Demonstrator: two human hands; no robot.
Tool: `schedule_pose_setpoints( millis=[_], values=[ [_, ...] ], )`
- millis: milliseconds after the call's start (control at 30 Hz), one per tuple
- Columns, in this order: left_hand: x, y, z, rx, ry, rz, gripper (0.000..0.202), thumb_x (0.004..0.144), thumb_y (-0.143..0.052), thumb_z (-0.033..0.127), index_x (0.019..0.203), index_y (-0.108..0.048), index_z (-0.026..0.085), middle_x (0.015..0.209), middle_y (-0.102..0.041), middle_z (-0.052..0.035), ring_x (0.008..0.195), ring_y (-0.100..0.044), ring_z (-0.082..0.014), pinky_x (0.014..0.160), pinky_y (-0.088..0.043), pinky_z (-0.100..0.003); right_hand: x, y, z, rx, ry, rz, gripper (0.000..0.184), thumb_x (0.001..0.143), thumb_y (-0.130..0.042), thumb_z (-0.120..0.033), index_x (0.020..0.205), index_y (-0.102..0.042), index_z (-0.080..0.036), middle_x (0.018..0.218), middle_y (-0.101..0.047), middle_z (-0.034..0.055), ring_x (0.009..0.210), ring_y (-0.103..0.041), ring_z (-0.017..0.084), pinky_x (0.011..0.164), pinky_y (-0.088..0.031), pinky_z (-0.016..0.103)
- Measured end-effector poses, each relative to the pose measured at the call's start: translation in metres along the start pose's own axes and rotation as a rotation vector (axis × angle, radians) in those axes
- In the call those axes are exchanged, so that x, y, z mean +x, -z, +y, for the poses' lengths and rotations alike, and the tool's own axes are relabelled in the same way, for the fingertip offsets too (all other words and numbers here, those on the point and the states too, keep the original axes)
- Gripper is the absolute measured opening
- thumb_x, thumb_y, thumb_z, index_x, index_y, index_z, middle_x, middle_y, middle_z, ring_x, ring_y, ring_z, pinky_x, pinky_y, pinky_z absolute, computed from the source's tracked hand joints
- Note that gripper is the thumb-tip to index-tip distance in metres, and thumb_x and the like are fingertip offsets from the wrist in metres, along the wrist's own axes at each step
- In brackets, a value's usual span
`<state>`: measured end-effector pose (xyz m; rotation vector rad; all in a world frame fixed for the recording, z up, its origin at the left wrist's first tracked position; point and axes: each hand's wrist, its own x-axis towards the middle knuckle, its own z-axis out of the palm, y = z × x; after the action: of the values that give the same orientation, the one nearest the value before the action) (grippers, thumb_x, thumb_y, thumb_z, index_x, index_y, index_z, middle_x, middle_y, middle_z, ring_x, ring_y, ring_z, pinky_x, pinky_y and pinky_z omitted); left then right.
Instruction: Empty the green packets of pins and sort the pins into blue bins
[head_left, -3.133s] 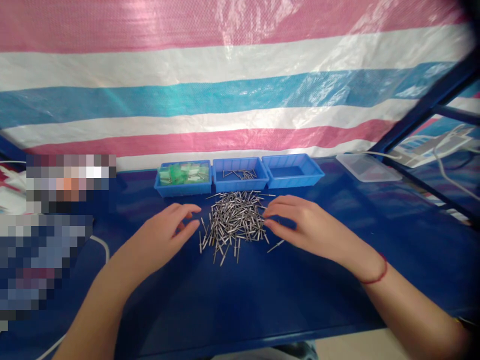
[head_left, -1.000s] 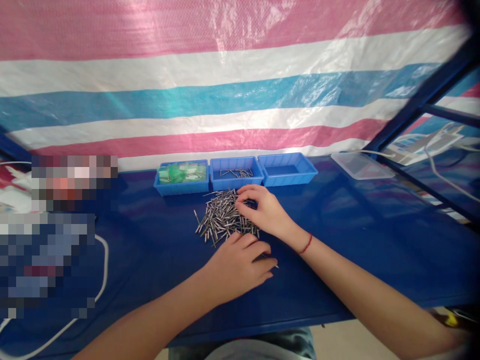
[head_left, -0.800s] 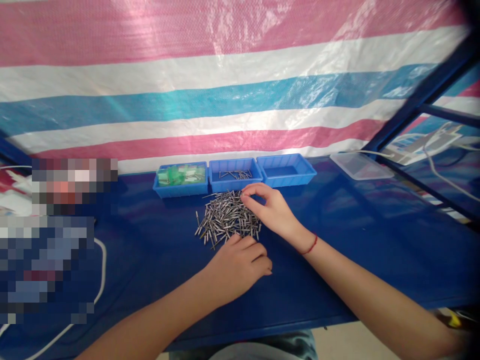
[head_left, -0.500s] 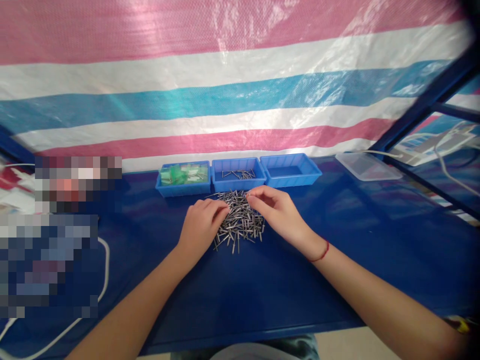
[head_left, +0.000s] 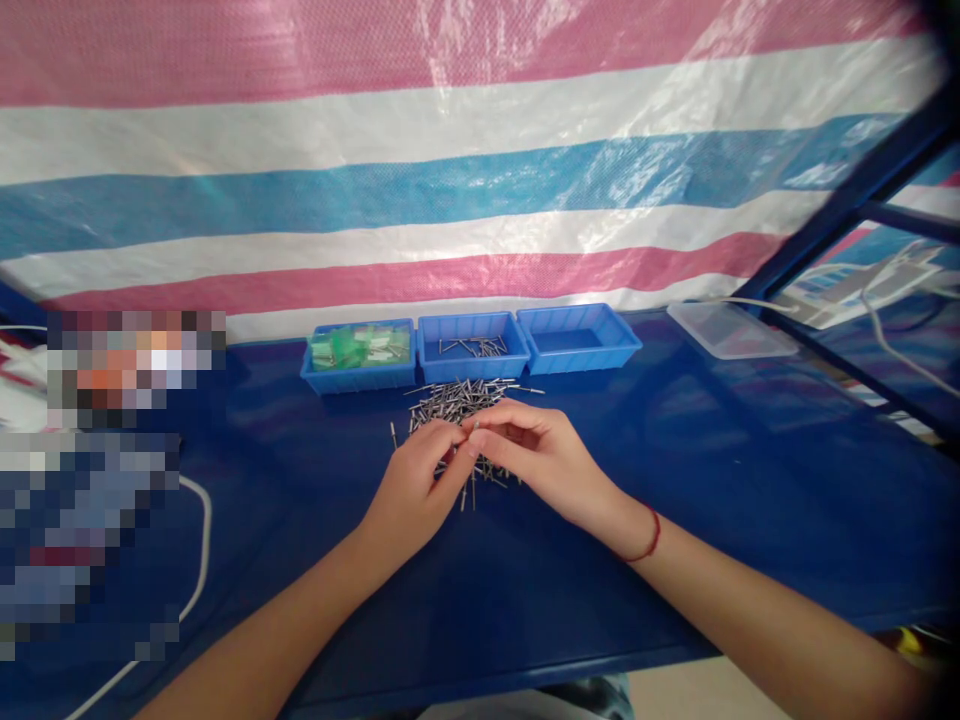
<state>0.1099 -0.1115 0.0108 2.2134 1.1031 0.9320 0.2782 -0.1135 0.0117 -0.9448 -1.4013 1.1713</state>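
The left hand (head_left: 409, 482) and the right hand (head_left: 561, 463), parted half a second ago across the pile of blind rivets (head_left: 448, 400), are now brought together over it, fingertips meeting. A stray rivet (head_left: 534, 391) at its far-right edge is uncovered.

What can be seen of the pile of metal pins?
The pile is a loose heap of slender, silvery, metal-looking pins, some with a thicker section, pointing every way. It lies on the blue tabletop in front of the middle blue bin, with a few strays at its edges. The left hand and right hand hide part of it; whether they touch it is unclear.
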Motion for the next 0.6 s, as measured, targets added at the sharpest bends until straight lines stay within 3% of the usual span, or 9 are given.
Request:
schedule_pose_setpoints(
  millis=[400, 600],
  values=[
    [-0.0006, 0.0021, -0.0061, -0.027, 0.0, 0.095, 0.01, 0.092, -0.057, 0.027, 0.095, -0.063, 0.021, 0.081, -0.062, 0.0004, 0.068, -0.055, -0.0117, 0.064, -0.044, -0.023, -0.0022, 0.0042, -0.0026, -0.22, 0.156, -0.033, 0.017, 0.085, -0.064, -0.028, 0.099, -0.073, -0.027, 0.079, -0.062, 0.0025, 0.07, -0.056, 0.014, 0.058, -0.045, 0.028],
    [-0.001, 0.0046, -0.0065, -0.004, -0.03, 0.16, 0.007, 0.091, -0.057, 0.024, 0.095, -0.061, 0.021, 0.084, -0.063, -0.0001, 0.07, -0.056, -0.0117, 0.063, -0.045, -0.023, -0.0017, 0.0056, 0.0004, -0.289, 0.187, -0.027, 0.013, 0.087, -0.061, -0.029, 0.094, -0.071, -0.025, 0.069, -0.051, -0.0012, 0.062, -0.048, 0.012, 0.054, -0.041, 0.026]
  ],
)
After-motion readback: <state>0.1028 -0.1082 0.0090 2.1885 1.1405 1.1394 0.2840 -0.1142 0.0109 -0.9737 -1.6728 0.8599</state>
